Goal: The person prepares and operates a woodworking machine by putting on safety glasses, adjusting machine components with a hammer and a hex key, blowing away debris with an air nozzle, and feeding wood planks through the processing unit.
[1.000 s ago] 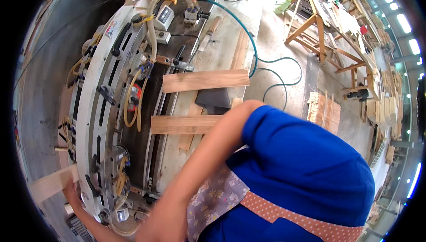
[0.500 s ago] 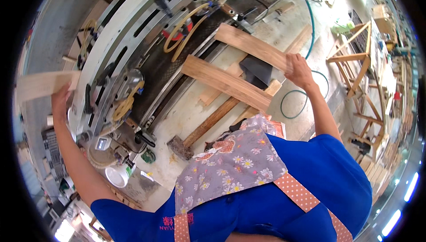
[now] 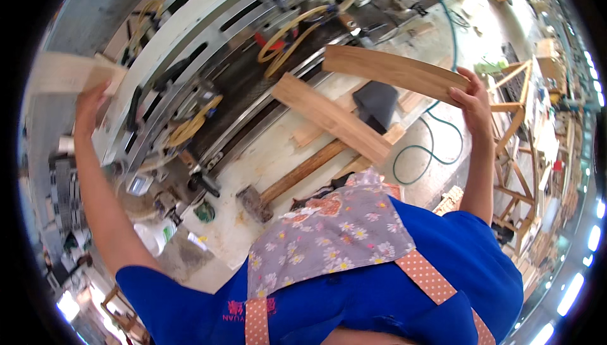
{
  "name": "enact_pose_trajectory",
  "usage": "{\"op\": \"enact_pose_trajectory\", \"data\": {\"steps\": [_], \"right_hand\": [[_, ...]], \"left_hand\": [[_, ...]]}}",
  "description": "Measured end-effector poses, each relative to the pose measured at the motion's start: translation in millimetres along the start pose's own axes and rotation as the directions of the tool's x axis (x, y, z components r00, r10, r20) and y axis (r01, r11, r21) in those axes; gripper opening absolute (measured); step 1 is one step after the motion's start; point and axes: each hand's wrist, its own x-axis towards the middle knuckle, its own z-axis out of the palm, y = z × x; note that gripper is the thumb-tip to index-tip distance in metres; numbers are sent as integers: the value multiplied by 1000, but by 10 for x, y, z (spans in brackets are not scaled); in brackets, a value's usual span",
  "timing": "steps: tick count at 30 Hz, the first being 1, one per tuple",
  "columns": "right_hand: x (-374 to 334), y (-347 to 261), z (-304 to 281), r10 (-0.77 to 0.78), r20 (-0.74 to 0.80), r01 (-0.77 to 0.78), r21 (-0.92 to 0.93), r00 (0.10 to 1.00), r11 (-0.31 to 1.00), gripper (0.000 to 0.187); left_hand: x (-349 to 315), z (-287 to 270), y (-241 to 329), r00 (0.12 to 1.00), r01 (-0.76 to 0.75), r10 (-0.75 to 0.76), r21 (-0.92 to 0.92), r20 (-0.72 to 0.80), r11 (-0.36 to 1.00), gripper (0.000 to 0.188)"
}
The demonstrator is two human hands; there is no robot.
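On the far left, my left hand (image 3: pixel 93 103) is closed on the end of a pale wooden board (image 3: pixel 63 73); both are somewhat blurred. My right hand (image 3: pixel 473 98) grips the right end of a brown wooden board (image 3: pixel 392 70), thumb and fingers around its edges, and the board slants up over the bench. Another brown board (image 3: pixel 335 117) lies between my arms, untouched, across the handle of a mallet with a heavy block head (image 3: pixel 254 204). Beside that board rests a dark grey folded piece (image 3: pixel 376 104), its material unclear.
A long machine with a pale curved beam (image 3: pixel 208 19) and yellow hoses (image 3: pixel 297 29) runs along the bench's far side. A green hose (image 3: pixel 433 149) loops at right, near a wooden frame (image 3: pixel 518 123). A white tub (image 3: pixel 155 236) stands lower left.
My right hand has risen and moved right, lifting its board away from the loose one. My left hand has gone up slightly with the pale board. The whole view has shifted a little.
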Motion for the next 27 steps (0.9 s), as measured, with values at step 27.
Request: {"op": "enact_pose_trajectory", "data": {"steps": [27], "right_hand": [[-93, 6, 123, -41, -107, 58, 167, 993, 984, 24]], "left_hand": [[-163, 207, 185, 994, -88, 86, -20, -70, 996, 58]]}}
